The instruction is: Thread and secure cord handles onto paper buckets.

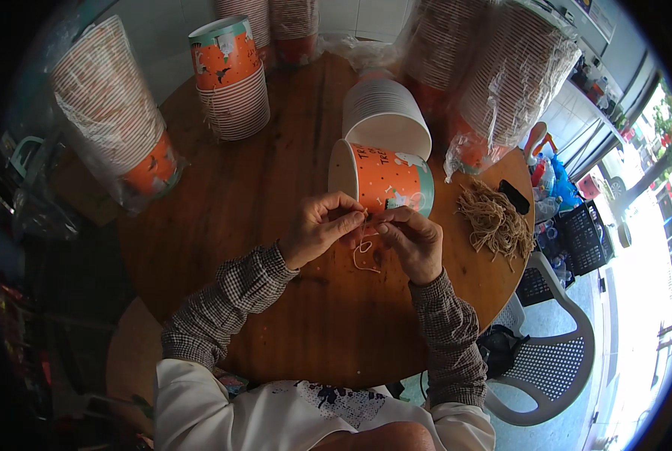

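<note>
An orange paper bucket [381,177] with a green rim band and dark printed figures lies on its side at mid-table, its open mouth to the left. Just in front of it, my left hand [322,231] pinches a thin beige string [365,259] between thumb and fingers. The fingertips of my right hand [415,242] are closed on the same string, close beside the left ones. A loose end of the string curls down below both hands. Whether the string passes through the bucket's wall is hidden by my fingers.
Behind the bucket lies a nested stack of white-lined buckets [385,113]. A heap of beige strings [494,222] and a flat black object [513,197] lie at the right edge. Tall stacks, such as the plastic-wrapped one [110,98] and the half-unwrapped one [234,98], stand around the wooden table [200,225].
</note>
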Action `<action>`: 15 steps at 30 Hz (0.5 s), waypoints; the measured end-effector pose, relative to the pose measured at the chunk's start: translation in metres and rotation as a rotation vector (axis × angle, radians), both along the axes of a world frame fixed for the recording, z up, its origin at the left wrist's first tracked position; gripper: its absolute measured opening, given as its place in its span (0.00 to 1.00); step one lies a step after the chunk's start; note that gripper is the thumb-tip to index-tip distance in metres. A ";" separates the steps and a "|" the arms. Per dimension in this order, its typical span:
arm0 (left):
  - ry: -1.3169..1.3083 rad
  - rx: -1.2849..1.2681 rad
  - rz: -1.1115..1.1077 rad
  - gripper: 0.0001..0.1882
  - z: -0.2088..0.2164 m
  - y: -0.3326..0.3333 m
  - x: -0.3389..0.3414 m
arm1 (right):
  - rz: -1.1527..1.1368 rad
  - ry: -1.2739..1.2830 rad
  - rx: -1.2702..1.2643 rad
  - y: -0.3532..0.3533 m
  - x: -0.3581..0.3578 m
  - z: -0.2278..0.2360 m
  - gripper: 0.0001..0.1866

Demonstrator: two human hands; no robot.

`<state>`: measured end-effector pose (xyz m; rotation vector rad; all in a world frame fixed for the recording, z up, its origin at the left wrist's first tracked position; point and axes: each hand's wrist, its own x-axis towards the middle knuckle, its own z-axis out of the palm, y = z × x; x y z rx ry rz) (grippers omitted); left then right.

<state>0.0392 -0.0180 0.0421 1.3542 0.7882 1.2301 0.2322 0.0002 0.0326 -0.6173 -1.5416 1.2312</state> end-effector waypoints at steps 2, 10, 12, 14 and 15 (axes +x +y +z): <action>0.012 -0.008 0.002 0.09 0.000 -0.001 0.000 | -0.018 0.042 -0.026 -0.002 -0.002 0.003 0.04; 0.049 -0.001 -0.009 0.09 -0.002 0.001 0.000 | -0.035 0.003 0.024 -0.001 0.001 0.001 0.05; 0.019 -0.011 0.015 0.09 -0.002 0.000 0.001 | -0.023 0.026 0.001 -0.001 0.000 0.001 0.05; 0.025 -0.002 0.023 0.08 -0.001 0.000 0.001 | -0.012 0.038 0.025 0.000 -0.001 -0.001 0.05; 0.032 0.007 0.030 0.08 -0.001 0.000 0.001 | -0.011 0.038 0.025 0.000 -0.001 -0.001 0.05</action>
